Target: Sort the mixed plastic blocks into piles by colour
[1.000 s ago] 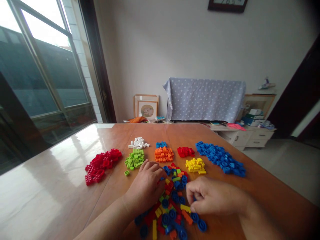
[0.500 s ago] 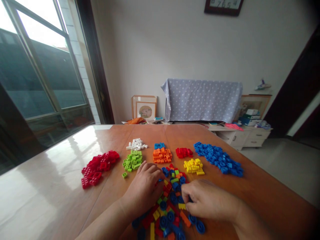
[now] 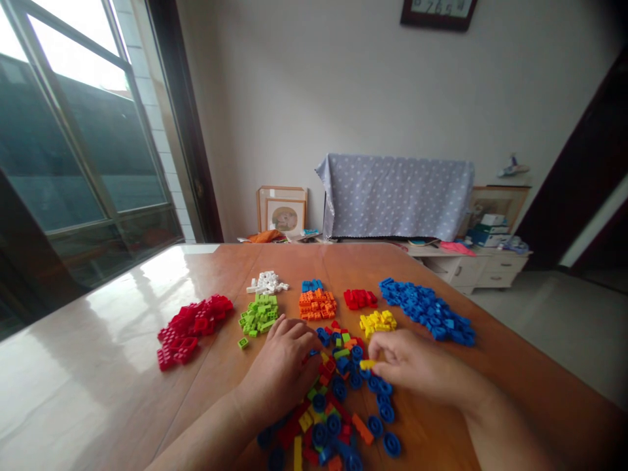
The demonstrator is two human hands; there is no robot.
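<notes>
My right hand [image 3: 415, 360] pinches a small yellow brick [image 3: 366, 364] between thumb and finger, just above the right side of a mixed heap of toy bricks [image 3: 338, 418]. Round blue pieces [image 3: 386, 412] lie below that hand. At the heap's left edge rests my left hand [image 3: 287, 356], palm down with fingers loosely stretched; its fingertips are partly hidden. A bit of blue shows beside its index finger. Just beyond my right hand is a pile of yellow bricks [image 3: 377, 322]. Lime green bricks [image 3: 259, 315] lie past my left hand.
Sorted piles stand farther back on the wooden table [image 3: 122, 392]: dark red bricks [image 3: 191, 330], white bricks [image 3: 267, 282], orange bricks [image 3: 318, 305], a few blue bricks [image 3: 313, 286], red bricks [image 3: 360, 299] and a large blue pile [image 3: 426, 311]. One lime brick [image 3: 243, 343] lies apart.
My right hand has lifted a yellow brick out of the heap and moved away from me, towards the yellow pile. More round blue pieces are uncovered. My left hand has hardly moved.
</notes>
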